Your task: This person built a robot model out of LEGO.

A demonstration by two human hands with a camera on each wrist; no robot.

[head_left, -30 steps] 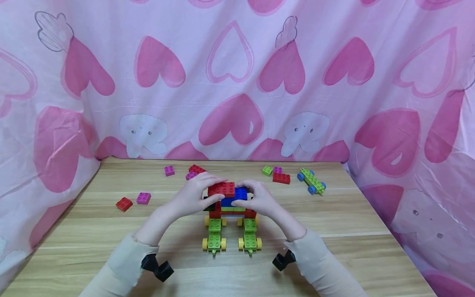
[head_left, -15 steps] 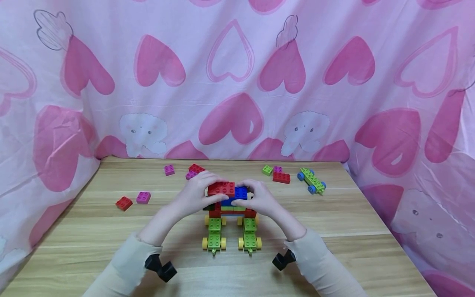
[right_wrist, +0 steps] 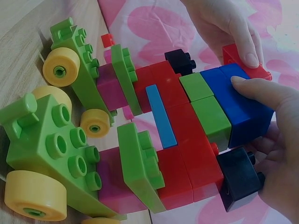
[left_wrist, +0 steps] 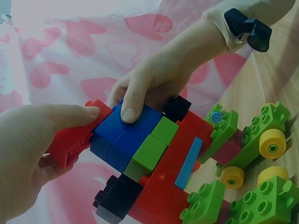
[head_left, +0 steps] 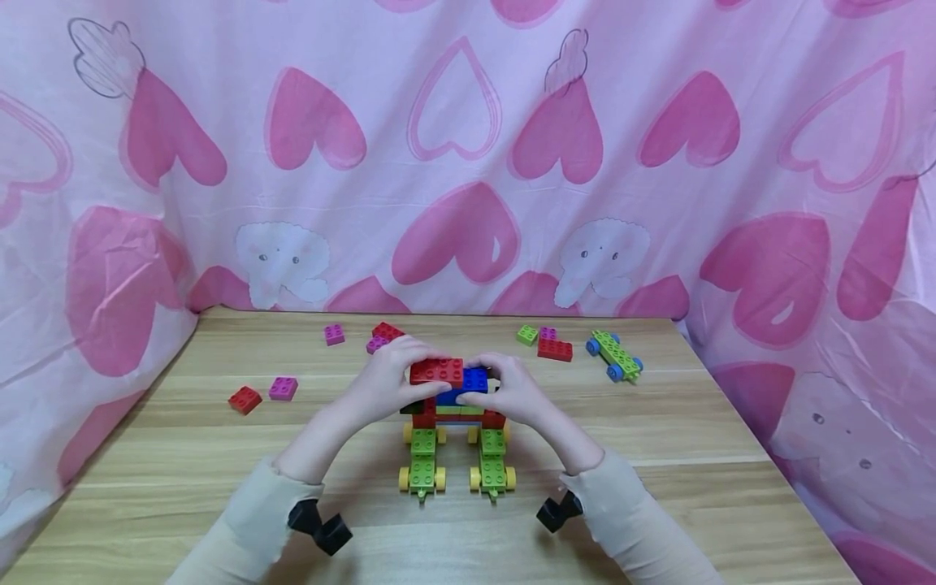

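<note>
Cloth (head_left: 110,244), thin and creased, printed with pink hearts and pale elephants, hangs around a wood-grain counter (head_left: 183,455) with long plank lines. At nine o'clock from the centre lie two small square studded bricks, a red one (head_left: 244,400) beside a magenta one (head_left: 282,388); further back, near eleven o'clock, sits another magenta brick (head_left: 334,335).

Left hand (head_left: 380,383) comes in from a beige ribbed sleeve; its fingers (left_wrist: 60,116) curl round a glossy red brick (head_left: 436,371), thumb on the near face, pinching it against the top of the model (head_left: 455,422). The model stands mid-counter, at twelve o'clock from the person: smooth hard plastic blocks with round studs, red body, green and blue blocks above, black cubes at the sides, all resting on two green studded chassis with round yellow wheels (right_wrist: 35,198). A flat pale-blue strip (right_wrist: 160,114) runs along its underside.

Right hand (head_left: 512,392) grips the blue brick (head_left: 475,379), which touches the red one; its thumb presses the blue face, fingers wrapped behind.

At one o'clock lie a green brick (head_left: 526,335) and a red oblong brick (head_left: 554,350), then a slim green cart (head_left: 616,356) with blue wheels.
</note>
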